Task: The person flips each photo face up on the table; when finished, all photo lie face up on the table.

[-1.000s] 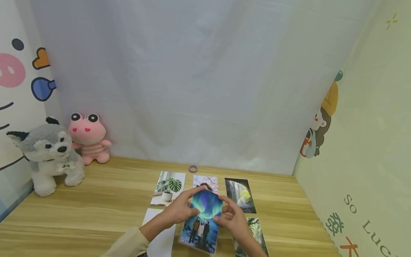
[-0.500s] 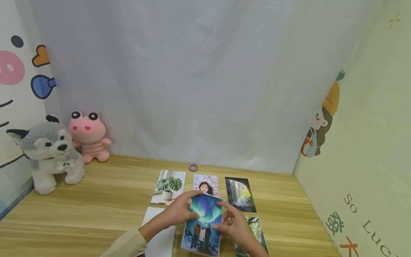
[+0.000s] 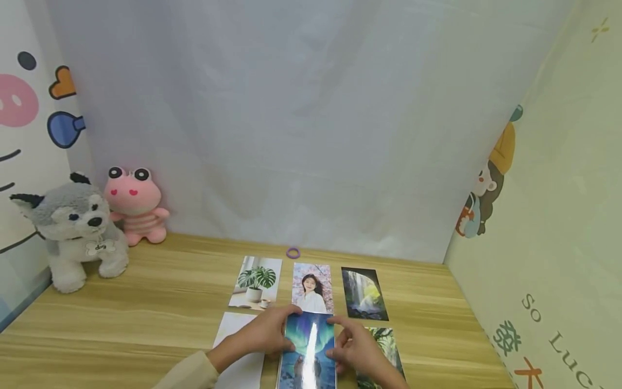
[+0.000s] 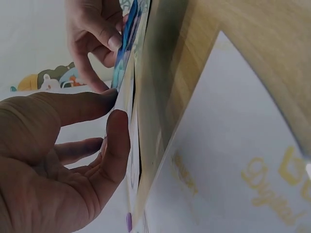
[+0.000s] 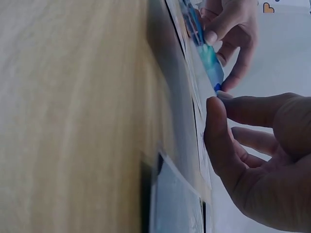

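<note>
Both hands hold a glossy photo [image 3: 318, 330] of people under a blue-green aurora, low at the front middle of the table. My left hand [image 3: 269, 330] pinches its left edge near the top corner between thumb and fingers. Opposite it, my right hand [image 3: 357, 348] grips the right edge the same way. A bright streak of glare crosses the picture. Seen edge-on in the left wrist view, the photo [image 4: 124, 46] tilts above the table. Just beyond its top edge lies a portrait photo [image 3: 311, 289] with pink blossom.
Around the hands lie a plant photo [image 3: 255, 283], a waterfall photo [image 3: 363, 294], a jungle-green photo [image 3: 387, 346] and a white sheet [image 3: 243, 370]. A purple ring [image 3: 293, 253] is behind them. A plush husky [image 3: 78, 232] and a pink plush frog [image 3: 136, 205] sit at left.
Both hands have brought the aurora photo down and nearer the body, uncovering the portrait photo behind it. Glare now lies across the aurora photo.
</note>
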### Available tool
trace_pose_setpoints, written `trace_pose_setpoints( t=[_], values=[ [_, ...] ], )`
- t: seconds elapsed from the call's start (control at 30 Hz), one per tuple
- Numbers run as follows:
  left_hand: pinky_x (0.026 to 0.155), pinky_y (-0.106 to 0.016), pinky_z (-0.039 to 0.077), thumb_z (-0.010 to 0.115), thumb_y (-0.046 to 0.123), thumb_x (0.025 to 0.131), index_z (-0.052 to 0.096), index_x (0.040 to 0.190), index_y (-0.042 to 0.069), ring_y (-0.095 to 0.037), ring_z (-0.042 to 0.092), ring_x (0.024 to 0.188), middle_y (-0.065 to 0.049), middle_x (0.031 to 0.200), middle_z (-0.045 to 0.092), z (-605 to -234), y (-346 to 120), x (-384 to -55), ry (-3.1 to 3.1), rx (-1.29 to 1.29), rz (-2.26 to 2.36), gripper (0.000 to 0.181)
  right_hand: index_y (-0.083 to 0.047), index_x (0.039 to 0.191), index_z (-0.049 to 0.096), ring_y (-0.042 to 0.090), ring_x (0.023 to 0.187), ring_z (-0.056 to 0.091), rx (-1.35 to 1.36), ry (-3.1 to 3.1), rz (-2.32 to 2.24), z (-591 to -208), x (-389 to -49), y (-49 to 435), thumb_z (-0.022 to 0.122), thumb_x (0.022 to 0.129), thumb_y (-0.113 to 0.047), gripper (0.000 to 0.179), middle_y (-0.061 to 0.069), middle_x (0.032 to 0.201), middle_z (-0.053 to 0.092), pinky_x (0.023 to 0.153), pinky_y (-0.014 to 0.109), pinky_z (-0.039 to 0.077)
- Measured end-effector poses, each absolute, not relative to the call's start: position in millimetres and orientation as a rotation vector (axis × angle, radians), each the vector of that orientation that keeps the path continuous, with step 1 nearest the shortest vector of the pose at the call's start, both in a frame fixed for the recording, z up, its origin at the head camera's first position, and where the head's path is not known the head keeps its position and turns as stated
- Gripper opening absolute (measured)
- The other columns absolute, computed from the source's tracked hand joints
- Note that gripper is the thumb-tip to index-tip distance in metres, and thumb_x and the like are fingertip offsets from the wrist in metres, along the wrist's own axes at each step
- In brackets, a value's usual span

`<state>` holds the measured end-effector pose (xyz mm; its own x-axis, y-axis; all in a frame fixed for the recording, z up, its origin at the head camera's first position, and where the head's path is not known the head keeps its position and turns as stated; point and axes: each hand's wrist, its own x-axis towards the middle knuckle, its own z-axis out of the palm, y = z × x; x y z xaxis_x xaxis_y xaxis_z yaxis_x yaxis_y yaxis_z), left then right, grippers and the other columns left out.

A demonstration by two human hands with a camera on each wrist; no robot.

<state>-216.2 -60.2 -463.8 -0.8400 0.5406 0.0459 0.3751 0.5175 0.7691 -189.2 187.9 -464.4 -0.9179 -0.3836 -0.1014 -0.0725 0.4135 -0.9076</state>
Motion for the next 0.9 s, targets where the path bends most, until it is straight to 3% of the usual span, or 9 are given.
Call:
trace_pose_setpoints(
  t=[0.07, 0.2, 0.23, 0.47, 0.73, 0.9],
  values=[
    [0.066, -0.033, 0.055, 0.090, 0.007, 0.067, 0.060, 0.126, 0.001, -0.028, 0.068, 0.073, -0.014, 0.083, 0.070, -465.7, -59.5, -213.9, 2.581, 0.780, 1.164, 0.067, 0.007, 0.136, 0.052, 0.009, 0.048, 0.060, -0.391, 2.387, -1.461, -465.2, -187.8, 187.7, 0.078, 0.079, 0.004, 0.063, 0.003, 0.068, 0.060, 0.047, 0.030, 0.055],
    [0.089, -0.044, 0.054, 0.092, 0.013, 0.065, 0.063, 0.121, 0.001, -0.033, 0.066, 0.105, -0.015, 0.116, 0.070, -467.6, -57.4, -210.2, 2.658, 0.811, 1.048, 0.065, 0.004, 0.133, 0.056, 0.009, 0.047, 0.060, -0.384, 2.399, -1.385, -465.9, -186.5, 186.4, 0.078, 0.078, 0.004, 0.059, 0.003, 0.066, 0.058, 0.047, 0.030, 0.054],
    [0.090, -0.047, 0.054, 0.092, 0.013, 0.064, 0.063, 0.121, 0.001, -0.035, 0.066, 0.108, -0.016, 0.117, 0.069, -467.8, -56.7, -209.5, 2.661, 0.813, 1.036, 0.065, 0.004, 0.132, 0.057, 0.009, 0.047, 0.059, -0.386, 2.398, -1.370, -466.1, -186.6, 185.9, 0.078, 0.078, 0.004, 0.058, 0.003, 0.066, 0.058, 0.047, 0.030, 0.054],
    [0.084, -0.047, 0.055, 0.091, 0.014, 0.066, 0.065, 0.117, 0.001, -0.032, 0.068, 0.099, -0.016, 0.111, 0.071, -472.9, -49.7, -211.7, 2.679, 0.769, 0.940, 0.059, 0.004, 0.131, 0.058, 0.004, 0.042, 0.056, -0.445, 2.443, -1.227, -465.9, -188.7, 183.8, 0.079, 0.079, 0.002, 0.056, 0.001, 0.061, 0.057, 0.047, 0.029, 0.052],
    [0.073, -0.037, 0.054, 0.091, 0.015, 0.065, 0.066, 0.115, 0.005, -0.023, 0.067, 0.086, -0.010, 0.103, 0.073, -466.6, -44.0, -209.0, 2.745, 0.762, 0.832, 0.057, 0.004, 0.130, 0.059, 0.005, 0.042, 0.053, -0.422, 2.468, -1.149, -462.8, -191.0, 181.5, 0.079, 0.080, 0.000, 0.055, 0.001, 0.060, 0.057, 0.050, 0.030, 0.052],
    [0.071, -0.038, 0.053, 0.092, 0.017, 0.065, 0.065, 0.116, 0.009, -0.023, 0.066, 0.086, -0.008, 0.103, 0.072, -466.5, -43.2, -208.5, 2.764, 0.760, 0.802, 0.058, 0.004, 0.131, 0.058, 0.007, 0.042, 0.054, -0.401, 2.477, -1.134, -462.4, -191.6, 180.9, 0.079, 0.080, 0.000, 0.055, 0.002, 0.060, 0.058, 0.049, 0.031, 0.052]
  ],
)
